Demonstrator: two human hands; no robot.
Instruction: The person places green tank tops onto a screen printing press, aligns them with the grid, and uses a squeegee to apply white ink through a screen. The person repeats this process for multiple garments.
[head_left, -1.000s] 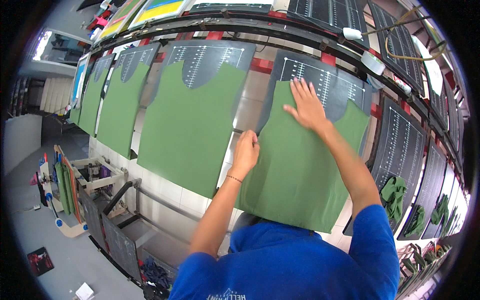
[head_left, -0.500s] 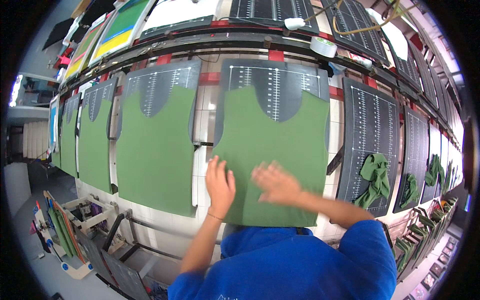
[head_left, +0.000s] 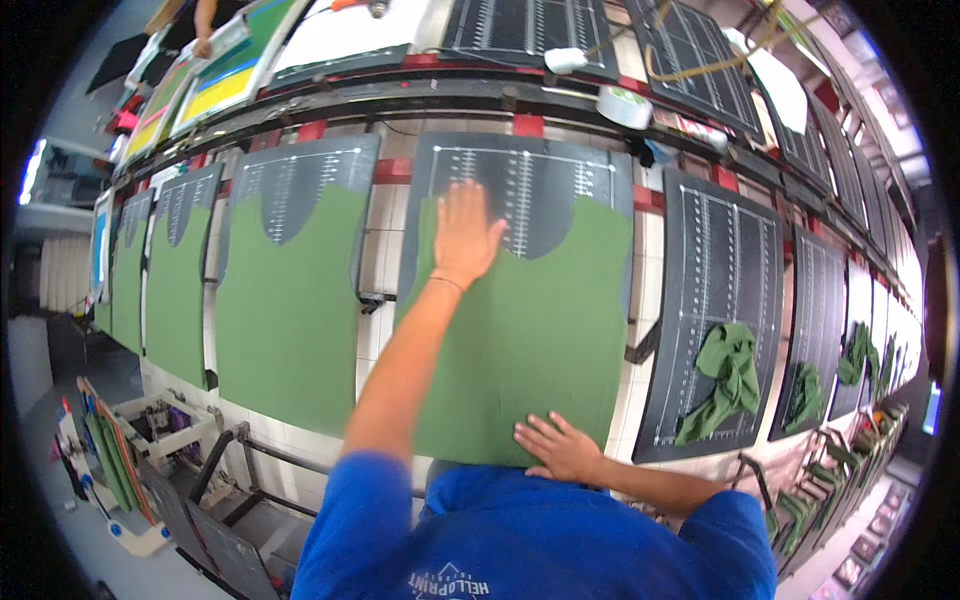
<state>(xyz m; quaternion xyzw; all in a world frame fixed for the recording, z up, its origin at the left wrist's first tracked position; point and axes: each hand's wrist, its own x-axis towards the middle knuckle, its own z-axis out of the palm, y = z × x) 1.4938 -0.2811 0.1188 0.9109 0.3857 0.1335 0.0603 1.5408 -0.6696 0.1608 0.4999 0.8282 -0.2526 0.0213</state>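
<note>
A green cut shirt panel [head_left: 520,340] lies spread over a dark grey printing board [head_left: 535,175] marked with white scale lines. Its scooped neckline points away from me. My left hand [head_left: 465,235] rests flat, fingers stretched out, across the panel's far left shoulder and the bare board beside the neckline. Down at the near hem, my right hand [head_left: 560,450] lies flat on the cloth with its fingers spread. Neither hand holds anything. The fabric looks mostly smooth, with faint creases near the right hand.
Leftward stand more boards with flat green panels [head_left: 290,320]. On the right-hand board [head_left: 710,290] lies a crumpled green cloth [head_left: 727,375]. A dark rail [head_left: 480,105] runs behind, carrying a roll of tape [head_left: 624,107]. Another person's hand [head_left: 203,47] shows at the far left.
My left hand has moved away from me, up to the panel's shoulder. My right hand has come back to the near hem. Another person's hand has appeared at the far left.
</note>
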